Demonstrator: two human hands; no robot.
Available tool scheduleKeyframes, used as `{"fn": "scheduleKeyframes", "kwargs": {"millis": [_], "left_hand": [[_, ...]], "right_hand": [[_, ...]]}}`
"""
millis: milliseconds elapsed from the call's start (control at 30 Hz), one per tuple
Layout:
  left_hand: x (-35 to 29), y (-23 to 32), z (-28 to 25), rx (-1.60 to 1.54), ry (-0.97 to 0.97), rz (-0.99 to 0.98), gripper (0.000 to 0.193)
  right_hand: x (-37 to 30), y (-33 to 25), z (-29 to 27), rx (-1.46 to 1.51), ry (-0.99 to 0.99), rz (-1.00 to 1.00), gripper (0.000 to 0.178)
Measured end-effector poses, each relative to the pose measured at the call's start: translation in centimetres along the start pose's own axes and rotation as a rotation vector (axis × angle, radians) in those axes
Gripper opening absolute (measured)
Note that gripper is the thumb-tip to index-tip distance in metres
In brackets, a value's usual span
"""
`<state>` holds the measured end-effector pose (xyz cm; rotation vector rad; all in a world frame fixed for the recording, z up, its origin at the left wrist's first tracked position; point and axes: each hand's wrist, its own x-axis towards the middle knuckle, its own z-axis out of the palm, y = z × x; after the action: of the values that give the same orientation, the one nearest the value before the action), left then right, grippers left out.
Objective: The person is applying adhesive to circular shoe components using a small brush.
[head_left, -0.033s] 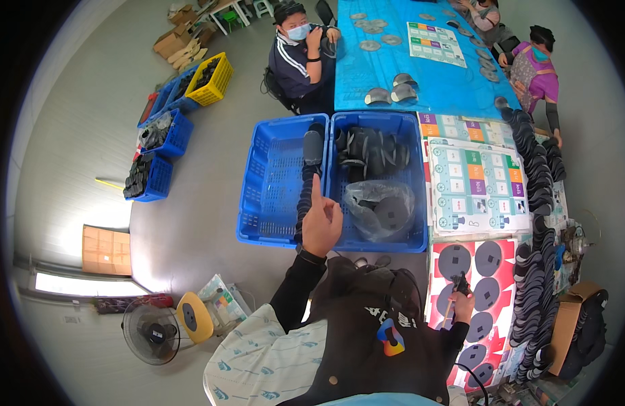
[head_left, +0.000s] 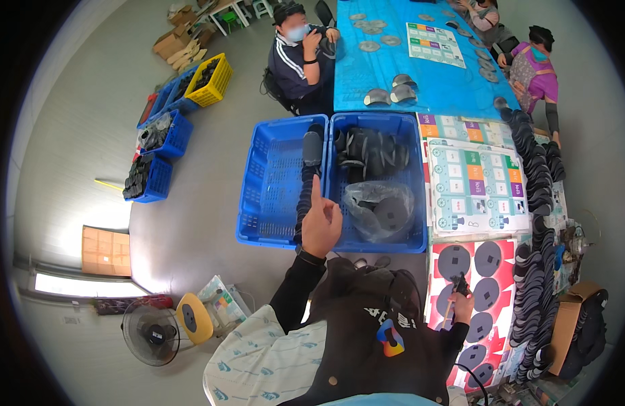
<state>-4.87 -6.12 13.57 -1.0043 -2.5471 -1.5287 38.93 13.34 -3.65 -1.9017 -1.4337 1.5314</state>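
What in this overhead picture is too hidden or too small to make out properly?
- Head view: what the left hand grips, if anything; only its back and raised finger show.
- The thin tool in the right hand: too small to identify.
- Contents of the clear bag in the blue crate: blurred by plastic.
- The table's far end: cut off by the top edge.

A single view — a wide fisheye worn on the person's head, looking steeply down over their own chest and forearms, which enter from the lower edge. It sits close above the left hand (head_left: 320, 227) and the right hand (head_left: 461, 306), while the two blue crates (head_left: 272, 179) lie just ahead near the centre. Farther up the frame the blue desk (head_left: 420, 81) stretches away, with other seated people at its far sides. Straight edges bend toward the dark circular rim — the floor (head_left: 89, 122) curves off at the left.
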Motion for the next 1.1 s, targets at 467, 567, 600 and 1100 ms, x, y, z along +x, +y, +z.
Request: {"fn": "scheduleKeyframes", "kwargs": {"millis": [467, 567, 600, 1100], "left_hand": [[-0.2, -0.2, 0.6, -0.069, -0.045, 0.024, 0.078], [-0.1, 0.0, 0.6, -0.064, -0.055, 0.016, 0.077], [-0.1, 0.1, 0.7, -0.068, -0.057, 0.026, 0.077], [-0.8, 1.1, 0.8, -0.084, -0.15, 0.048, 0.072]], "right_hand": [[0.0, 0.0, 0.1, 0.05, -0.031, -0.028, 0.025], [-0.2, -0.4, 0.0, 0.034, -0.041, 0.003, 0.036], [-0.5, -0.5, -0.2, 0.008, -0.046, 0.042, 0.046], [-0.7, 0.8, 0.4, 0.027, 0.007, -0.067, 0.03]]}}
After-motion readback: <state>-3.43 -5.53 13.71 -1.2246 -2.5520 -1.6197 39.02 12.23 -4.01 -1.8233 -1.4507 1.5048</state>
